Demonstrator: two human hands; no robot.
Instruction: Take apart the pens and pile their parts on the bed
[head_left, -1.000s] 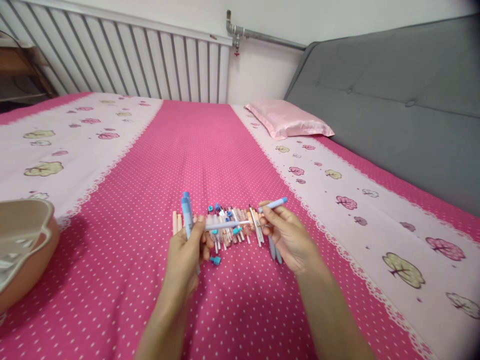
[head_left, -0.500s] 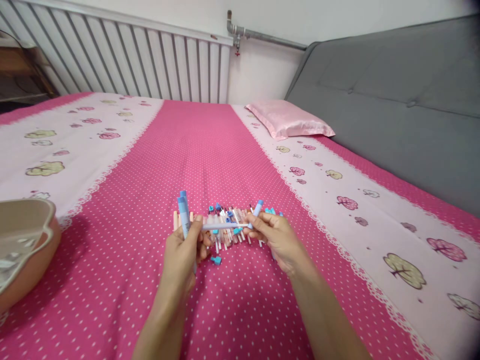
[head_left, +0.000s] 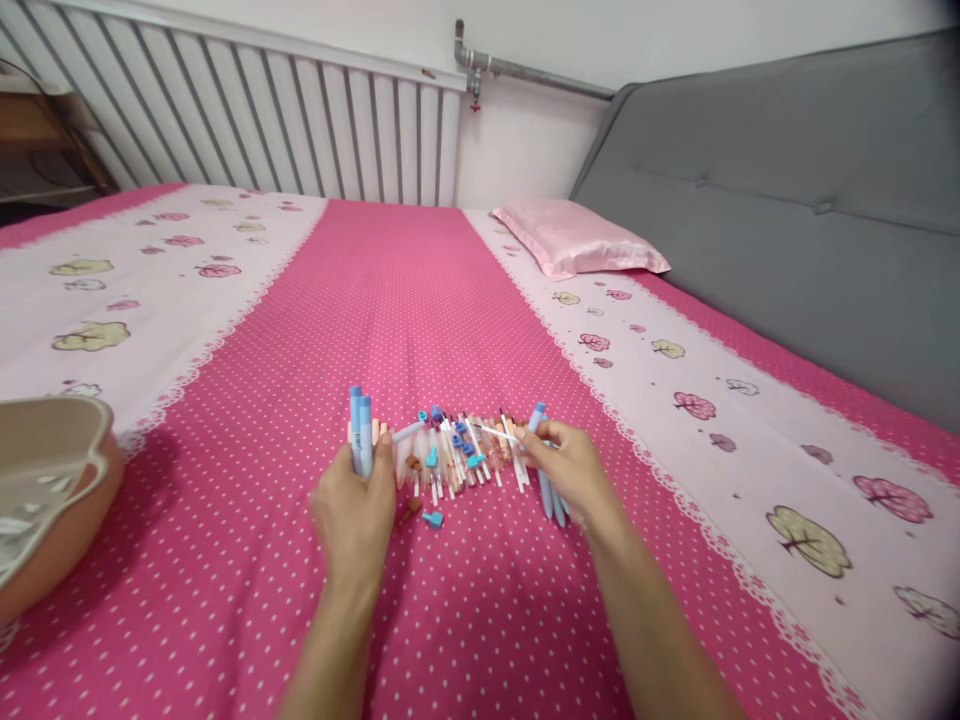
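Between finger and thumb, the left hand grips two blue markers, standing nearly upright side by side with their darker blue ends at the top. Just beyond its fingertips, a pale blue tube slants toward the pile; whether the fingers touch it I cannot tell.

Well apart from that hand, the right hand pinches a blue marker part, tilted with its darker end up. From the same fingertips a thin white rod points leftward over the pile. Below these fingers, pale grey-blue barrels hang or lie close together; the hand covers their upper parts, so I cannot tell if it holds them.

Spread between the two hands is a pile of pen parts: thin white sticks, clear and peach pieces, and small blue and teal ones. Nearer the left hand sit a brown piece and, on the near side of the pile, a teal piece.

Under both hands stretches a pink dotted bedsheet. Out to the left of the left hand stands a basin with white bits inside. Far beyond the right hand lies a pink pillow, beside a grey headboard. Farthest ahead of the hands is a white radiator.
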